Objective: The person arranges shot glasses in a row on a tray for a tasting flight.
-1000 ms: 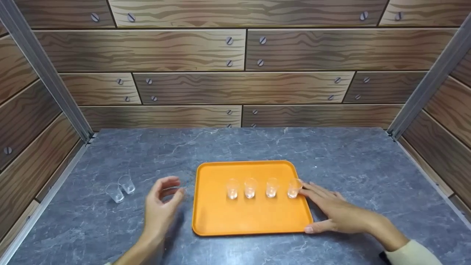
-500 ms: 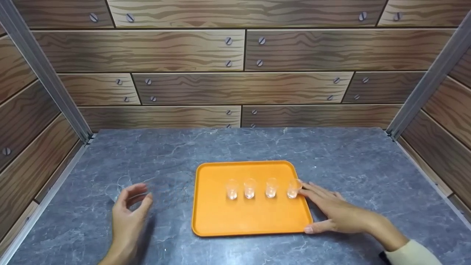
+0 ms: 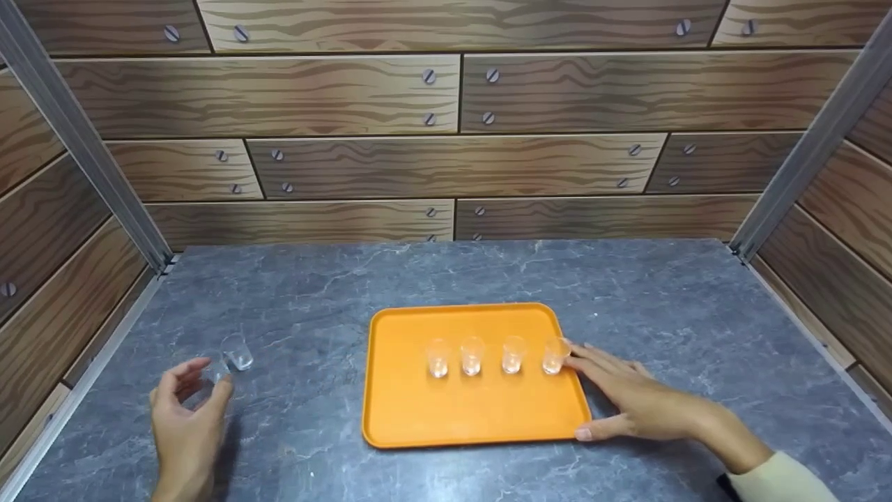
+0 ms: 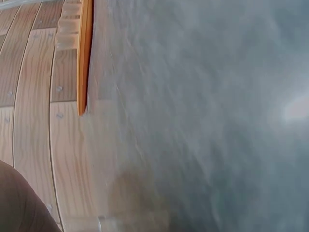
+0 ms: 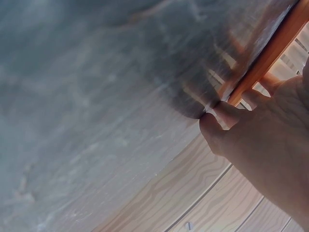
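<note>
An orange tray (image 3: 397, 390) lies in the middle of the grey table, with a row of several small clear glasses (image 3: 471, 355) on it. My right hand (image 3: 582, 394) rests flat on the tray's right rim. Its fingertips (image 3: 573, 352) reach up to the rightmost glass (image 3: 555, 355), and its thumb (image 5: 217, 126) sits at the tray edge (image 5: 270, 54). Two more clear glasses stand on the table at the left. My left hand (image 3: 202, 380) curves its fingers and thumb about the nearer glass (image 3: 211, 375); contact is unclear. The other glass (image 3: 237, 352) stands just beyond.
Wood-patterned walls with metal corner posts (image 3: 83, 146) close off the table at the back and both sides. The left wrist view is blurred, showing grey table (image 4: 207, 121) and the tray's edge (image 4: 84, 53).
My left hand has moved left from beside the tray to the two glasses on the table. The right hand has stayed on the tray's rim.
</note>
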